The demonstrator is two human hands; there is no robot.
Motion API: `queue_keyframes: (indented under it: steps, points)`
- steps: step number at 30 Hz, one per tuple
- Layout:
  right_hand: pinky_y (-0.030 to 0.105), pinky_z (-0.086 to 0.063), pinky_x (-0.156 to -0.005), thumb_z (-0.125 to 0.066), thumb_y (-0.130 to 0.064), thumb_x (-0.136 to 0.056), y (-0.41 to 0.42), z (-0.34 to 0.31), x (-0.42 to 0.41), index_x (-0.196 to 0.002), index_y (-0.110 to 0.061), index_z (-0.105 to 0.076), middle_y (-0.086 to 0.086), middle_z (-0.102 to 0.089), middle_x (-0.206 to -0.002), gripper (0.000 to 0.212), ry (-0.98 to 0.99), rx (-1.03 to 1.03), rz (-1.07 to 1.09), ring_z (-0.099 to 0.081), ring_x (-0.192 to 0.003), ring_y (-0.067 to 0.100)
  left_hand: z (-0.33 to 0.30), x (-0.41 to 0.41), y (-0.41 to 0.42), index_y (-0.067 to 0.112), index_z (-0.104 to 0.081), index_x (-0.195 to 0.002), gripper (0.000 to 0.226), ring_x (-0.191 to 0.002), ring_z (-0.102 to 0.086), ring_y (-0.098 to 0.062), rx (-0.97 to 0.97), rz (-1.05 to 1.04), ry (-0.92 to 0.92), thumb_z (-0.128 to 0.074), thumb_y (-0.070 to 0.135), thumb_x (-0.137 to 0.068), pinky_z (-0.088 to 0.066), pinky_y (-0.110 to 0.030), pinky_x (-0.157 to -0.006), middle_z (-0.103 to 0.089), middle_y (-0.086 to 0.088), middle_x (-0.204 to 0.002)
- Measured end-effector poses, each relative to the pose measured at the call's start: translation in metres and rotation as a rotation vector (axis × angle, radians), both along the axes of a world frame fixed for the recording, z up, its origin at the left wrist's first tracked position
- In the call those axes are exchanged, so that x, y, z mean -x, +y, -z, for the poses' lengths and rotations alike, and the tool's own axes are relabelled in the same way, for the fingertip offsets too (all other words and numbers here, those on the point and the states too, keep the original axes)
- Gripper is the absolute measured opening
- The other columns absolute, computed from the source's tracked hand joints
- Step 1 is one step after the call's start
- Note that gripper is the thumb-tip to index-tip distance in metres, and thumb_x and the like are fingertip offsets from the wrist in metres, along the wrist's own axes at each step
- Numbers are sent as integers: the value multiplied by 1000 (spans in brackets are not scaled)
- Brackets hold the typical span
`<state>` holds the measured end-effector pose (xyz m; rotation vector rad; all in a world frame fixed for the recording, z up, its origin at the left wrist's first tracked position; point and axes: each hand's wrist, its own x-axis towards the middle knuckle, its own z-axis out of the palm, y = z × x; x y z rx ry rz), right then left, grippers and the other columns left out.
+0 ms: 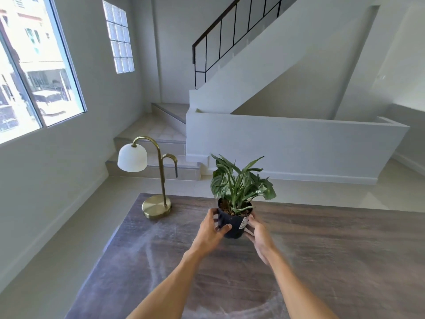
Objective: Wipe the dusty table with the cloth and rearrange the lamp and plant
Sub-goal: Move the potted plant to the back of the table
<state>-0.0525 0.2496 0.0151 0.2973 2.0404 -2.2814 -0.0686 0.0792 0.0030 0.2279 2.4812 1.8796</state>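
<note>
We count one plant [239, 180] in one black pot [233, 223], one brass lamp [158, 180] with a single white shade [132, 158], and one dark wood-grain worktop [333, 249] streaked with pale dust; we see no cloth. Two hands reach forward from two bare forearms. Our left hand [210, 229] curls round the left side of the pot, thumb across its front and fingers wrapped behind. Our right hand [258, 236] presses against the pot's right side beside a white label [244, 223], fingers bent round the wall, so both hands grip the pot. We cannot tell whether the pot's base touches the worktop or hangs just above it. The pot stands upright near the middle of the worktop's far part, leaves fanning up and outward. The lamp stands on the far left corner, well apart from the pot, its round base [156, 206] flat on the surface and its shade hanging beyond the edge. Beyond lie a staircase [161, 139], a low white wall [287, 143] and a window [34, 65] on the left
</note>
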Motion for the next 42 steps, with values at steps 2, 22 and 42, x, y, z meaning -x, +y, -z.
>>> queue_keyframes:
  steps: [2, 22, 42]
  points:
    - [36, -46, -100, -32, -22, -109, -8, -2, 15, -133, -39, -52, -5, -65, -132, 35, -4, 5, 18, -58, -122, 14, -2, 17, -10, 22, -47, -126, 49, -113, -58, -8, -12, 17, 6, -75, 22, -86, -54, -32, -97, -60, 0, -127]
    - [31, -47, -88, -35, -19, -108, 35, 2, 93, -129, -33, -57, 1, -69, -124, 34, -27, 4, 160, -62, -116, 20, 9, 116, 42, 17, -43, -135, 58, -117, -59, -18, 49, 109, -25, -75, 21, -86, -51, -40, -102, -61, -2, -127]
    - [40, -36, -114, -39, -14, -104, 86, 29, 118, -124, -45, -55, -5, -63, -135, 41, -24, 99, 264, -54, -128, 14, 31, 136, 103, 29, -31, -145, 68, -125, -50, -5, 64, 158, -78, -67, 12, -90, -46, -32, -107, -59, 7, -131]
